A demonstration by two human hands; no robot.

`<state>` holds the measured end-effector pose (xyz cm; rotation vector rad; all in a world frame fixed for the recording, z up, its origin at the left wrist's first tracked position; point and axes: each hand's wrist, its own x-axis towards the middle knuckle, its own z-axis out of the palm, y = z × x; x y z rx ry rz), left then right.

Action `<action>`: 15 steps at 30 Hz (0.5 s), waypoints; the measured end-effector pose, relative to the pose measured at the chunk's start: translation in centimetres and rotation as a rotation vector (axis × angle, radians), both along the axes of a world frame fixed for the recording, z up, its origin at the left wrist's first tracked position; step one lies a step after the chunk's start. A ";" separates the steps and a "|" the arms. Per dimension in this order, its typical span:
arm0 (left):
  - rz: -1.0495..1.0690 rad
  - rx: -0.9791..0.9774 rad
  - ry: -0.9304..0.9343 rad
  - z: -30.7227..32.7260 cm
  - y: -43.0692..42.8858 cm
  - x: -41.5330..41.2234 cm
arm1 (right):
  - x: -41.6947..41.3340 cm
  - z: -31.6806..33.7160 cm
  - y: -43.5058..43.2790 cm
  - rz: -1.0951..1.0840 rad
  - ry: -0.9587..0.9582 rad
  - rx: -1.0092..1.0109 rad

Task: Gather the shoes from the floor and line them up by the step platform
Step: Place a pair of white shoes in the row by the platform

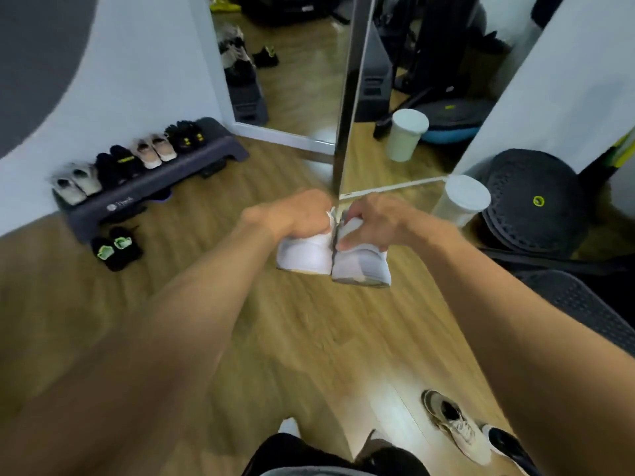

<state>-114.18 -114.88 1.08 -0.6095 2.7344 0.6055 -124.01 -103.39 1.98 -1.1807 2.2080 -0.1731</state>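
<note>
My left hand (292,214) grips a white shoe (304,257) and my right hand (374,223) grips a white-grey shoe (362,267). Both shoes hang side by side in the air over the wooden floor. The dark step platform (151,187) lies along the left wall with several pairs of shoes (135,159) lined up on top. In front of it on the floor sits a pair of black shoes with green marks (115,249). A grey-white sneaker (457,426) lies on the floor at the lower right, beside a black-and-white shoe (508,448).
Mirror panels (302,70) stand on the floor ahead, meeting at a metal edge (347,108). A white bin (460,199) and a black balance dome (532,201) sit at the right. Dark mesh gear (577,304) lies further right.
</note>
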 end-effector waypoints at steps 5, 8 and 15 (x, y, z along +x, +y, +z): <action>0.147 -0.010 -0.012 -1.9 -8.9 4.8 | 3.2 -1.1 -10.1 0.203 -0.089 0.081; 0.279 0.030 -0.049 -3.6 -14.1 6.7 | 3.9 -2.1 -16.0 0.305 -0.176 0.097; 0.575 0.183 -0.052 -6.1 -24.5 10.1 | 4.8 -5.2 -30.4 0.560 -0.175 0.156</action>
